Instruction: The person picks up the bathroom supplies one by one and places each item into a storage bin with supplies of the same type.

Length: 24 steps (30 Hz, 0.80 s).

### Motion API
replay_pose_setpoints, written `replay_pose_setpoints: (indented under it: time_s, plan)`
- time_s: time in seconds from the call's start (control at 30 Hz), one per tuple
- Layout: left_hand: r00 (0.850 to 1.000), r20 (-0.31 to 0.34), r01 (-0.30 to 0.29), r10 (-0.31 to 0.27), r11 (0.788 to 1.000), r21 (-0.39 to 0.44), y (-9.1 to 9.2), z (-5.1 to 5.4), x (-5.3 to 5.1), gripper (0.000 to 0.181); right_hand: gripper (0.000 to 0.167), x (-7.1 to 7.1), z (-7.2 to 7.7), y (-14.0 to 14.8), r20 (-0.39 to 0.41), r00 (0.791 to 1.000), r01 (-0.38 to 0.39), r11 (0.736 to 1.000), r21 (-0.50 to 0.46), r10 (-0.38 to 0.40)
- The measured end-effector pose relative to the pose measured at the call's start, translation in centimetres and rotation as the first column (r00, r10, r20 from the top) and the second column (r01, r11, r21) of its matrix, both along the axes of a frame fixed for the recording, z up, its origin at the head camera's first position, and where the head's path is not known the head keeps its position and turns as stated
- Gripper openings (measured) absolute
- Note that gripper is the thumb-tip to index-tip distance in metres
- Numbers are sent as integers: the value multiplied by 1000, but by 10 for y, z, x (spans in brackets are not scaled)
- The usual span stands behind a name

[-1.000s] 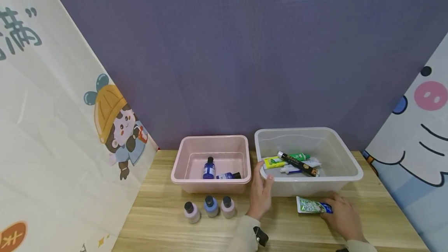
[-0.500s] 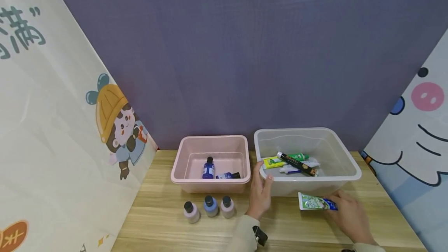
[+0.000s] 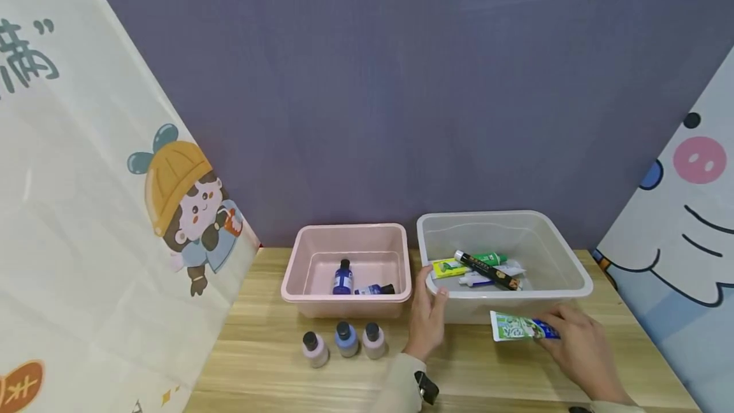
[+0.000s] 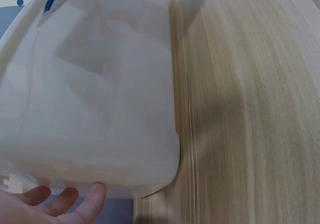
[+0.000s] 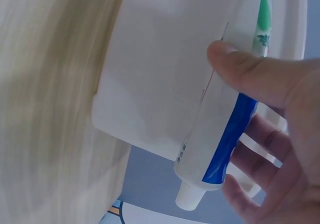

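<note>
My right hand pinches the blue cap-end half of a green, white and blue toothpaste tube, just in front of a translucent white plastic bin. In the right wrist view the thumb lies across the tube, fingers behind it, its white cap pointing down. My left hand holds the bin's front left corner, thumb on the front wall, fingers at the left side. Its fingertips touch the bin wall in the left wrist view. Inside the bin lie several tubes, including a black one and a yellow-green one.
Left of the white bin stands a pink bin with two dark blue bottles inside. Three small black-capped bottles, two pale pink and one blue, stand on the wooden table in front. A dark blue-grey partition rises behind.
My right hand has lifted the toothpaste tube off the table and moved it slightly up and right, toward the bin's front wall. The left hand stays at the bin's corner.
</note>
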<state>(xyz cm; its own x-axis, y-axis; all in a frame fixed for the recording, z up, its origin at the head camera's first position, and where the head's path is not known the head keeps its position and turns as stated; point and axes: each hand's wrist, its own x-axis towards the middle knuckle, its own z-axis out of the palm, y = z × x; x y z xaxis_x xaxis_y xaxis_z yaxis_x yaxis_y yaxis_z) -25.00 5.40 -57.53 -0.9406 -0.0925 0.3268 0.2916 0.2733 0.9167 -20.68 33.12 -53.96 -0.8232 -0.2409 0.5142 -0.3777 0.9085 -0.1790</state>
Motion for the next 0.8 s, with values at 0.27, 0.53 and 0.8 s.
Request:
replay_pose_setpoints:
  time_s: [0.27, 0.53, 0.8]
  plan:
    - [1000, -1, -22, 22, 1000, -20, 1, -2, 2, 53, 47, 3, 11, 0, -45, 999, -28, 999, -20, 27]
    - [1000, -22, -22, 21, 1000, -13, 2, -1, 1, 53, 51, 5, 26, -1, -92, 994, -57, 998, -35, 54]
    - [1000, 7, -19, 19, 1000, 5, 3, 0, 2, 52, 56, 5, 39, 0, -138, 987, -84, 996, -19, 80]
